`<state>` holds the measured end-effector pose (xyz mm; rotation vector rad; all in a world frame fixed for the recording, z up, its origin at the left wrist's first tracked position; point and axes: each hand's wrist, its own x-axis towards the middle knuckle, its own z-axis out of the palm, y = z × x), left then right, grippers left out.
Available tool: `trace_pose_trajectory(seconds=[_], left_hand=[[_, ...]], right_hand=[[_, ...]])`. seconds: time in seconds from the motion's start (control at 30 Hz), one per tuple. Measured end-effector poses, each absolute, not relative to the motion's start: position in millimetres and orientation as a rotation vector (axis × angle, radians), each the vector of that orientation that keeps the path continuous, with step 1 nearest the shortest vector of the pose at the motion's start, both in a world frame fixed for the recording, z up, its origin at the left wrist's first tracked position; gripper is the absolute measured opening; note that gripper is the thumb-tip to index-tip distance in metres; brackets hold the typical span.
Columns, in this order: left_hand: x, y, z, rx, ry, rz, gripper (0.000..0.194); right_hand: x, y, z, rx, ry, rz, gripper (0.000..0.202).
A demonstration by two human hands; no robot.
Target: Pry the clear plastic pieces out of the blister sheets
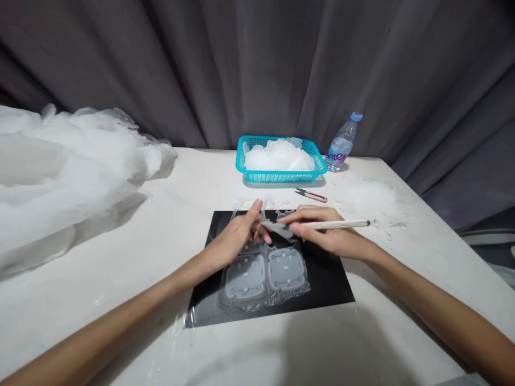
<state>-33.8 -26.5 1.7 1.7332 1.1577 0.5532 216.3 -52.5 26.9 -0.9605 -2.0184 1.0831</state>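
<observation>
Head view: I see right hand (330,239), grip wrapped round a white pen-like tool (346,224); left hand (240,231) at a translucent piece (279,229) (its grip, I cannot tell). Clear moulded sheet (277,271) on black mat (332,284); teal basket (281,173) near the far edge of the bench (169,230).

right fingers (316,212) grip white-handled tool (341,224) | left fingers (253,212) near translucent piece (280,230) | moulded sheet (286,269) on black mat (330,287)
</observation>
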Motion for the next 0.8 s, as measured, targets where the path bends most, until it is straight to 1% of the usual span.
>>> trace_pose_trajectory(seconds=[0.07, 0.1, 0.17, 0.23, 0.27, 0.33, 0.4, 0.5, 0.63, 0.7, 0.8], left_hand=[[-32.9, -20.3, 2.2, 1.627, 1.089, 0.484, 0.063], [-33.0, -17.8, 1.4, 1.619, 1.068, 0.474, 0.055], [-33.8, -15.2, -0.8, 1.65, 1.025, 0.468, 0.044], [-34.8, -15.6, -2.3, 1.706, 0.991, 0.494, 0.038], [-35.3, -16.4, -2.3, 1.736, 0.98, 0.509, 0.036], [-36.4, -18.2, -1.4, 1.794, 0.965, 0.523, 0.033], [-37.5, -19.4, 0.2, 1.844, 0.942, 0.52, 0.032], [-38.2, -19.5, 2.7, 1.869, 0.922, 0.5, 0.032], [-37.0, -19.3, 4.8, 1.837, 0.903, 0.486, 0.035], [-36.9, -20.3, 5.3, 1.876, 0.91, 0.477, 0.034], [-37.3, -24.5, 5.9, 2.002, 0.962, 0.468, 0.036]], right_hand=[[214.7, -55.2, 31.5, -0.89, -2.051, 1.283, 0.036], [215.6, -53.4, 32.1, -0.881, -2.061, 1.296, 0.037], [218.4, -45.2, 29.7, -0.934, -2.071, 1.11, 0.035], [220.0, -34.1, 23.3, -1.027, -2.047, 0.829, 0.046], [219.7, -28.8, 19.0, -1.061, -2.039, 0.734, 0.048], [216.5, -20.5, 9.5, -1.075, -2.073, 0.672, 0.039], [210.8, -16.7, 0.7, -1.038, -2.152, 0.714, 0.03], [202.1, -18.4, -7.2, -1.048, -2.24, 0.808, 0.024], [197.8, -23.5, -8.6, -1.123, -2.133, 1.141, 0.012], [198.5, -23.8, -8.2, -1.13, -2.025, 1.288, 0.015], [200.0, -23.3, -7.8, -1.124, -1.965, 1.339, 0.019]])
